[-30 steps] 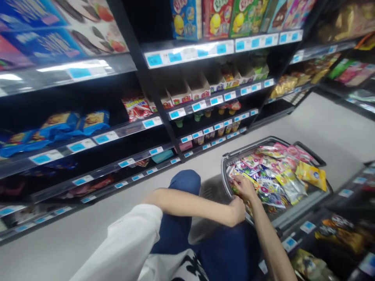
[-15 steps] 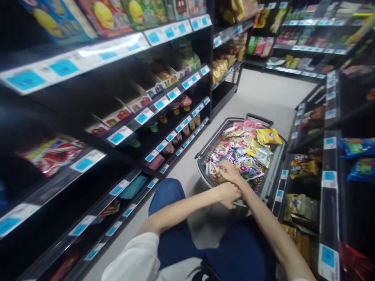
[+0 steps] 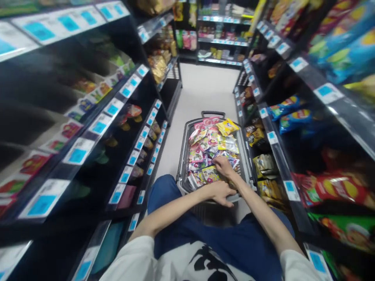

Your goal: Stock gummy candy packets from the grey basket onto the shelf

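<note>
Where the glossy, multicoloured plastic snack packets (image 3: 203, 145) lie heaped in the dark-grey, rectangular plastic basket (image 3: 183, 150), just ahead of your knees, your right hand (image 3: 224, 166) is down among the nearer ones, fingers curled; can't tell if its grip has hold of a packet or only presses on one. Your left hand (image 3: 221, 192) is over the near rim, fingers loosely spread, nothing visible in that grip; contact with the rim unclear. Step in hand, my judgement: handling packets inside the basket. Next move calls for a clean pinch on one packet edge, left hand kept off the right forearm, since the two sit close. Hidden: right fingertips, left palm, lower layers of the heap, near part of the basket behind your left hand and arm. Packet print is too small to read; the dark metal shelves (image 3: 272, 136) either side are blurred and cut off.
</note>
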Motion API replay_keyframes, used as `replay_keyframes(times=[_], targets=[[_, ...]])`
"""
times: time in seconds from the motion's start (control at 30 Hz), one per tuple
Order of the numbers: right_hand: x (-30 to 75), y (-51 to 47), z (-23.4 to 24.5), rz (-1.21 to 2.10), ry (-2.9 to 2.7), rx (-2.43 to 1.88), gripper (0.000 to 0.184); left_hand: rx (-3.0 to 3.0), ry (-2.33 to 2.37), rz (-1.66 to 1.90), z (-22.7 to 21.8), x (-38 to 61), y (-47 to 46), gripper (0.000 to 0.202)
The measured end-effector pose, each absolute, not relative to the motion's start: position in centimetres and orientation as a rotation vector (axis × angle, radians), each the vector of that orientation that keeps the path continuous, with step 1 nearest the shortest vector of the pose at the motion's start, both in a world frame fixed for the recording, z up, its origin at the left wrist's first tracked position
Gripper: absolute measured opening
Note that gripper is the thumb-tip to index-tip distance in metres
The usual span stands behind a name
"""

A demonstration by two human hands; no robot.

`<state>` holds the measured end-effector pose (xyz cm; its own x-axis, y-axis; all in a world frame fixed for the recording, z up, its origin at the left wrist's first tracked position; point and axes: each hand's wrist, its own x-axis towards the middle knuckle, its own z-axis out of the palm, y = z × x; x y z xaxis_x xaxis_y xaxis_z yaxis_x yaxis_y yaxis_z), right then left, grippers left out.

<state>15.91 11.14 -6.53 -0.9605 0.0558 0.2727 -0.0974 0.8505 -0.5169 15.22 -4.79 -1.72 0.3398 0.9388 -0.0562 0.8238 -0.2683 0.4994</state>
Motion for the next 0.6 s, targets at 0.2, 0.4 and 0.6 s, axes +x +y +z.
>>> replay_keyframes(times=[0.2,0.4,0.6], targets=[[20.8,6.7,-4.6,0.696,-2.881,-0.002,0.019,2.309,1.272,0.303,-2.2,17.3,-6.0,0.056],[25.8,2.9,-1.9,0.774,-2.965,-0.152,0.019,2.254,1.069,0.308,-3.2,19.4,-7.8,0.067],[30.3,-0.3,0.3,0.829,-2.907,-0.593,0.022,2.116,1.061,0.295,-4.5,20.8,-9.1,0.063]])
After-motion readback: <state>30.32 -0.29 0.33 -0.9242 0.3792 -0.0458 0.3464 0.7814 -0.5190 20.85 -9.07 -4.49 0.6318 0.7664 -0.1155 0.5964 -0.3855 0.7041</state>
